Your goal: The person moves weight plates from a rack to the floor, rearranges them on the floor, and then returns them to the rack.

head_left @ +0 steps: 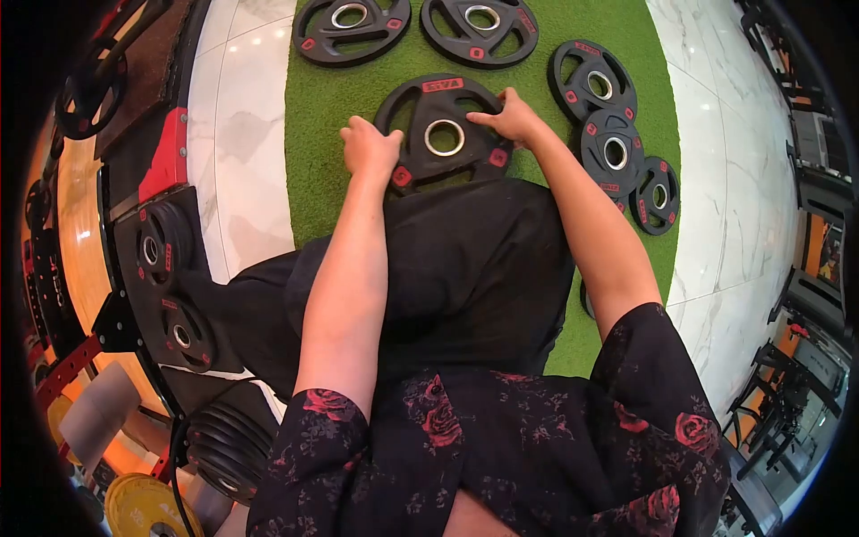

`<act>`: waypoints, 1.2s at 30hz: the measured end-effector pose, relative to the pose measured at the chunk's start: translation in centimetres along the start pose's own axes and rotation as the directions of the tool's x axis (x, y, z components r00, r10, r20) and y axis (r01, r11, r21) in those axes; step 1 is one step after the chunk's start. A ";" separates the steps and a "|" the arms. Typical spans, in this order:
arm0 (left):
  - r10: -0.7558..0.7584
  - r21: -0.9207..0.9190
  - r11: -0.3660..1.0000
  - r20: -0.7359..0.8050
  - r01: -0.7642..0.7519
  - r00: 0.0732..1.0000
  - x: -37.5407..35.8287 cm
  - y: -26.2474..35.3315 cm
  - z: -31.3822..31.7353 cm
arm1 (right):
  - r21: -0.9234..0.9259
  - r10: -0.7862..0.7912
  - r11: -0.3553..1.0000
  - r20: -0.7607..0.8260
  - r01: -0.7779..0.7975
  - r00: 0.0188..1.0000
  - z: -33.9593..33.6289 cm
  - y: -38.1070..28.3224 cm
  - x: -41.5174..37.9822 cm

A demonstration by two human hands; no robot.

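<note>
A black weight plate (445, 170) with red labels and a metal-ringed centre hole is in front of my knees, over the green turf. My left hand (369, 148) is closed at its left rim, with the thumb against the face and the other fingers partly hidden behind the edge. On the opposite side, my right hand (514, 119) grips the upper right rim, its thumb reaching to the cut-out. The plate's lower edge is partly covered by my black trousers (447, 259).
Beyond the held plate, two large plates (335, 46) (479, 55) lie on the green turf (327, 179). Several more plates (577, 85) (622, 186) (669, 215) are at the right, some overlapping. Rack-side plates (148, 268) and a yellow plate (143, 510) are at left. Marble tiles (707, 179) border the turf.
</note>
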State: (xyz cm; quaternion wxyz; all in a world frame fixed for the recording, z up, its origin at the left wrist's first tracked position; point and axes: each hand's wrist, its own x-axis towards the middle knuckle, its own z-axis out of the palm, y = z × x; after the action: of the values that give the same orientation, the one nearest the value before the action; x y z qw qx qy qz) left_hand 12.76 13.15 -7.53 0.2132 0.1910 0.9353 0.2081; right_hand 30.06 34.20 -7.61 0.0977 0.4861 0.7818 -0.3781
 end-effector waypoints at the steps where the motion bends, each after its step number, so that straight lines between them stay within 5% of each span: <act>1: -0.032 -0.002 0.999 -0.017 0.032 0.999 0.3 -0.7 -0.4 | 0.067 0.046 0.996 0.072 -0.050 0.996 -0.2 -1.1 -0.9; 4: -0.072 -0.004 0.997 -0.020 0.072 0.997 1.2 -2.4 -1.0 | 0.154 0.120 0.977 0.172 -0.147 0.978 0.9 -2.6 -0.9; 9: 0.038 0.132 0.991 -0.096 -0.025 0.995 1.2 -3.3 -1.3 | -0.174 0.104 0.982 0.159 -0.076 0.982 0.2 -5.0 -2.0; 14: -0.037 0.251 0.968 0.214 -0.018 0.976 0.8 -3.6 -3.2 | -0.255 0.176 0.959 0.190 -0.125 0.966 1.5 -4.4 -3.5; 25: 0.064 0.171 0.983 0.050 -0.072 0.997 2.8 -4.8 -3.0 | -0.065 0.037 0.998 0.172 -0.026 0.984 2.7 -5.2 -1.9; 30: 0.031 0.120 0.992 -0.020 -0.029 0.999 3.0 -5.1 -2.3 | -0.245 -0.020 0.968 0.171 0.062 0.985 2.7 -5.9 -1.7; 36: 0.028 0.076 0.997 0.030 -0.031 0.999 2.7 -5.4 -2.5 | -0.401 0.151 0.911 0.100 -0.099 0.984 3.1 -7.4 -3.0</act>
State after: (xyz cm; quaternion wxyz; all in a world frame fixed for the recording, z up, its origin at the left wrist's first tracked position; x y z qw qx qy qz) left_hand 7.84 9.03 -8.84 0.2163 0.2158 0.9364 0.1723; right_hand 24.73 28.24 -4.55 0.2677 0.4800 0.8012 -0.2365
